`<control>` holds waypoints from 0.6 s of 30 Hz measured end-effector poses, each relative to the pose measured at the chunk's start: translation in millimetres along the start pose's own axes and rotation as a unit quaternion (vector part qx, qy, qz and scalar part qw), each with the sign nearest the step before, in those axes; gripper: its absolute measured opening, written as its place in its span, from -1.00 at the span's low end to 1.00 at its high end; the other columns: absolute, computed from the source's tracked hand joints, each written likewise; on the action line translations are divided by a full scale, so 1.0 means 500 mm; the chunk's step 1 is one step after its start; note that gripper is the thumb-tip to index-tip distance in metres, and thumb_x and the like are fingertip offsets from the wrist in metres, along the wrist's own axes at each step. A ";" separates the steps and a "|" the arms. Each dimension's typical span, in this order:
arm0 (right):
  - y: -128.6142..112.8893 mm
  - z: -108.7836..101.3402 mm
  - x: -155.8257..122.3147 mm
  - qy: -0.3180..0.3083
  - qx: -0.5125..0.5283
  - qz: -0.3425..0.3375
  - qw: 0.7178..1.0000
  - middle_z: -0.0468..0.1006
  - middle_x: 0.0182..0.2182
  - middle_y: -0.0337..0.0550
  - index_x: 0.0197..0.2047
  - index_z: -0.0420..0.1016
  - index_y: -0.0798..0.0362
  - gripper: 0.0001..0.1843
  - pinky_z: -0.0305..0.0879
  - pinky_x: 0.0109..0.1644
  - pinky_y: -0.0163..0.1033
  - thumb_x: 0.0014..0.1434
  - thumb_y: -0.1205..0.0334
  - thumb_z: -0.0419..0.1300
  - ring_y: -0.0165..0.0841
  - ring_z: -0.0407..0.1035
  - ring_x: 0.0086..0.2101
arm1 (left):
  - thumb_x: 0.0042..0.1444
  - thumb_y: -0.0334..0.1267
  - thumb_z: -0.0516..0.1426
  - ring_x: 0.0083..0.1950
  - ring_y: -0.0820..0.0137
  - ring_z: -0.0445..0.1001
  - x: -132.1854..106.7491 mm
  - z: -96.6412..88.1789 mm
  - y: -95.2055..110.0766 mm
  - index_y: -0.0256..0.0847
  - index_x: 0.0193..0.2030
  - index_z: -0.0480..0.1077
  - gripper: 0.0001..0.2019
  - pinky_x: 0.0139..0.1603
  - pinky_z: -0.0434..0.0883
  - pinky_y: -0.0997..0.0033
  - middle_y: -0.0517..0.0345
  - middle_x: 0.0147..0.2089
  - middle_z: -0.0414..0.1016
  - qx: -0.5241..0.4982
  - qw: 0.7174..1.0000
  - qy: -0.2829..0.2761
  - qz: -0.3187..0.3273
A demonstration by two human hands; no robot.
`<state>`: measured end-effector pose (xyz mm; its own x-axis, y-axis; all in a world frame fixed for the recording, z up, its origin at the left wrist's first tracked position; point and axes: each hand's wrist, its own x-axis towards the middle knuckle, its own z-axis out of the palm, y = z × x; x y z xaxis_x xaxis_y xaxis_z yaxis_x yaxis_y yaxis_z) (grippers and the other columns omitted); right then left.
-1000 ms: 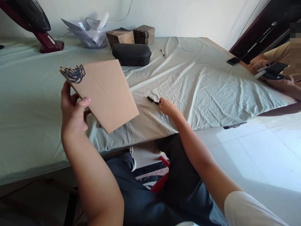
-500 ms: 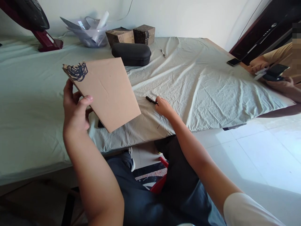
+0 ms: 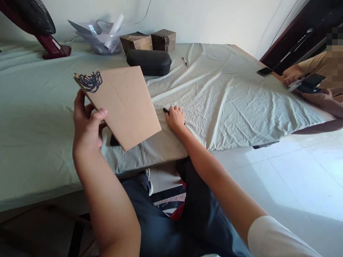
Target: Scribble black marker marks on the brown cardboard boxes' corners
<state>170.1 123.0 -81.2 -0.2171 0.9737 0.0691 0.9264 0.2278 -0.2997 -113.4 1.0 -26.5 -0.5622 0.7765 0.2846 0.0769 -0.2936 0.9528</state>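
Marker lies mostly hidden beneath right hand; left hand grips cardboard

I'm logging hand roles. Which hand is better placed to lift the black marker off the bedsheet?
Right. The right hand lies over the black marker on the bedsheet, fingers curled on it; whether they clasp it is unclear. The left hand is busy, its grip shut on the cardboard piece.

The left hand is up at the middle left of the frame, thumb in front and fingers behind, pinched tight. The right hand lies palm down near the middle, fingers curled, arm stretched out.
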 end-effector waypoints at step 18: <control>-0.020 -0.006 -0.014 0.013 0.032 -0.030 0.999 0.76 -0.20 0.09 -0.21 0.66 0.04 -0.44 0.30 0.15 0.03 0.52 -0.13 -0.02 -0.05 0.61 -0.14 | -0.41 -0.05 0.40 0.06 0.15 0.46 -0.035 0.020 0.056 0.10 0.41 0.34 0.06 -0.24 0.48 0.34 0.01 0.14 0.49 -0.008 1.000 0.005 -0.025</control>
<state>163.1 114.0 -75.9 -0.2635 0.9581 0.1127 0.8899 0.2865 -0.3550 -93.3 -15.2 -3.9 -0.5737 0.7845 0.2354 0.0346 -0.2640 0.9639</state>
